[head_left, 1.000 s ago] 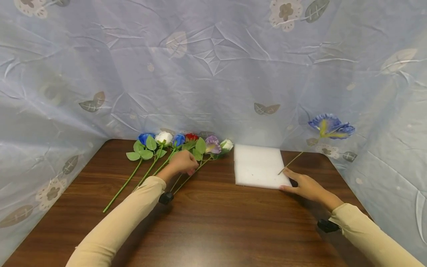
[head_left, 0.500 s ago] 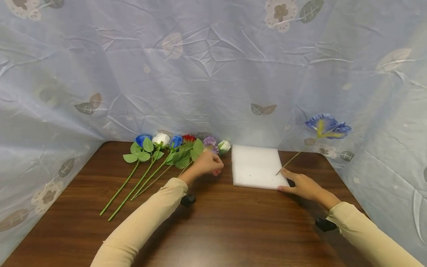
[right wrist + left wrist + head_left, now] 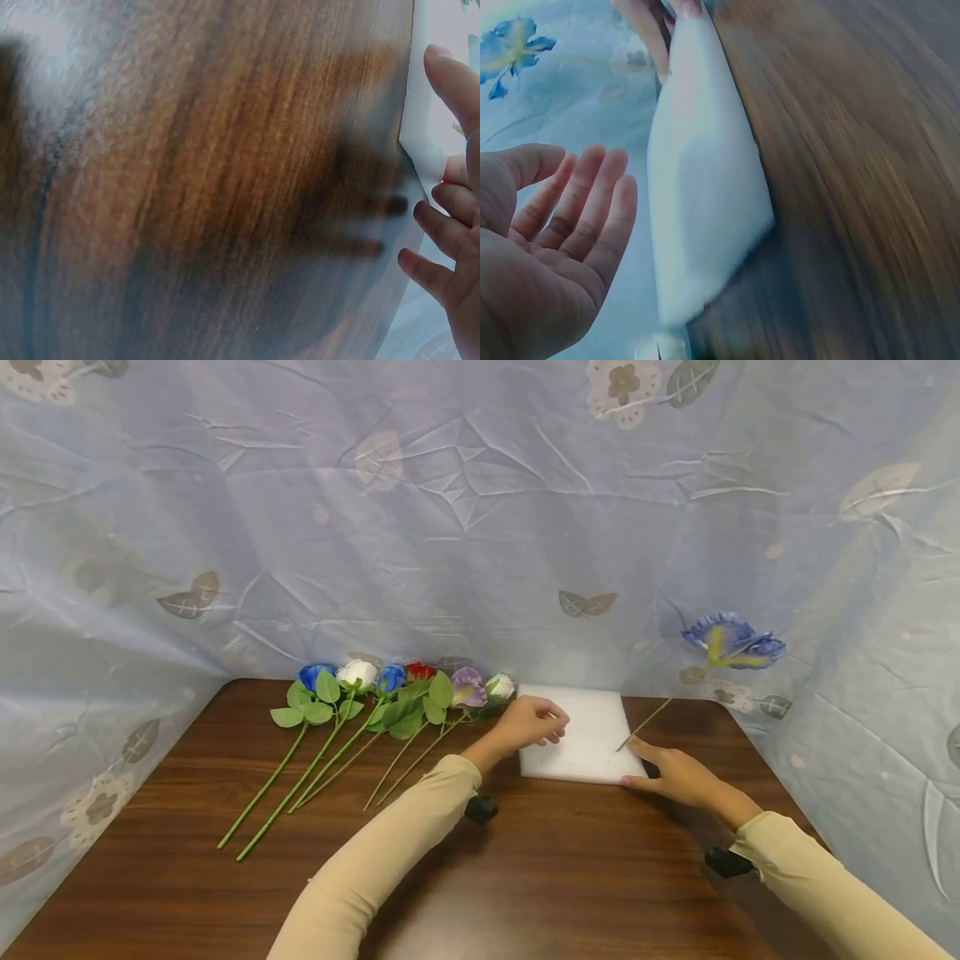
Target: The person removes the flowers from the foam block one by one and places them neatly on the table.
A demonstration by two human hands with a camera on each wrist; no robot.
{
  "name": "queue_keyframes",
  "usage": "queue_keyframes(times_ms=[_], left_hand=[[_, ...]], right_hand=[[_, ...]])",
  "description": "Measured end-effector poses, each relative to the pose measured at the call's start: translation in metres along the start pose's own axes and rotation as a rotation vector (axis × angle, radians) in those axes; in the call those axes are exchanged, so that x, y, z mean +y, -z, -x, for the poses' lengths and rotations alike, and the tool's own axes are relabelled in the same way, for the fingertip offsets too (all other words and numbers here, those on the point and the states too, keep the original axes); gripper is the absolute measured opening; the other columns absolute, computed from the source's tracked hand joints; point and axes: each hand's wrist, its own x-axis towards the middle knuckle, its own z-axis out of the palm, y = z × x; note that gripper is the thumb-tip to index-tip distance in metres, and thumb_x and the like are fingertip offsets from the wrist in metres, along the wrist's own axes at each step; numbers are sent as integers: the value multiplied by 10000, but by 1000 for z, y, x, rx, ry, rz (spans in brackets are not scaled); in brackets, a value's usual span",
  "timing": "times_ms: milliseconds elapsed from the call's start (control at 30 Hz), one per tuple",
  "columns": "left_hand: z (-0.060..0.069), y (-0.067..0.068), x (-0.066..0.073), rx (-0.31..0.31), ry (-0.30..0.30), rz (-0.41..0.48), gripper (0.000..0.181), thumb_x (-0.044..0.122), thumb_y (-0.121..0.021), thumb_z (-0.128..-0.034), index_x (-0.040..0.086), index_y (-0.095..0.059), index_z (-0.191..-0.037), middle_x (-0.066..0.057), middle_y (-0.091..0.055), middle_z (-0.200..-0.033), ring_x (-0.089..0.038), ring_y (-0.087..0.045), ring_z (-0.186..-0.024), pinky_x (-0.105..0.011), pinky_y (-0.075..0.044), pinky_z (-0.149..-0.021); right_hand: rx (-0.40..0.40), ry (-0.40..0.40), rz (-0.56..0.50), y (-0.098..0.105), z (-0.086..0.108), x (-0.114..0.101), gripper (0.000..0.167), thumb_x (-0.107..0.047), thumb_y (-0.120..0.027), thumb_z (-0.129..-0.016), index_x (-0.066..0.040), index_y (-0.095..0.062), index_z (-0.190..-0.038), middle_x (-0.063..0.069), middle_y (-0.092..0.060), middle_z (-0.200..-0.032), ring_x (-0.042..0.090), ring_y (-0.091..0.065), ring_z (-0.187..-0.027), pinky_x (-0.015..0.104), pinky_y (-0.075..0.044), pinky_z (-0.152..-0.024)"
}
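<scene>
My left hand (image 3: 534, 724) hangs over the left part of a white foam block (image 3: 588, 768), fingers loosely bent and holding nothing. In the left wrist view its palm (image 3: 547, 277) faces up beside the foam. The right hand (image 3: 678, 779) holds the block's near right corner between thumb and forefinger; its other fingers (image 3: 442, 225) stay off the foam in the right wrist view. A blue artificial iris (image 3: 731, 641) leans to the right, its thin stem (image 3: 645, 725) meeting the foam's top close to the right forefinger. How deep the stem goes is hidden.
Left of the foam several artificial flowers lie side by side on the dark wooden table (image 3: 540, 868): blue roses (image 3: 315, 677), a white rose (image 3: 357, 673), a red flower (image 3: 420, 671), a purple flower (image 3: 469, 687) and a white bud (image 3: 500, 686). A patterned cloth (image 3: 450, 552) hangs behind.
My left hand has moved right, from above the flower stems to over the foam block. The right hand keeps its hold on the corner, and the iris stands as before.
</scene>
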Motion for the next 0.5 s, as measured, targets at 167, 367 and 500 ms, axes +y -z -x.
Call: queue_keyframes(times_ms=[167, 367, 500], left_hand=[[-15, -24, 6, -6, 19, 94, 199, 123, -641, -995, 31, -750, -1133, -170, -777, -1027, -251, -763, -920, -424, -634, -833], [-31, -46, 11, 1, 27, 139, 216, 124, -683, -974, 47, -743, -1167, -125, -779, -1052, -222, -749, -941, -328, -628, -807], [-39, -57, 15, 8, 9, 160, 233, 118, -667, -988, 26, -731, -1192, -139, -767, -1099, -261, -743, -987, -257, -611, -771]], right_hand=[[15, -5, -4, -3, -1, 1, 852, -507, -699, -934, 79, -435, -1493, 273, -478, -1509, 448, -560, -1315, 584, -488, -1048], [19, 0, -10, -4, -1, 1, 857, -511, -702, -931, 85, -439, -1488, 280, -495, -1493, 454, -568, -1302, 592, -493, -1035], [14, -2, -14, -2, 0, 2, 853, -502, -700, -935, 80, -430, -1496, 276, -499, -1494, 447, -574, -1299, 589, -498, -1031]])
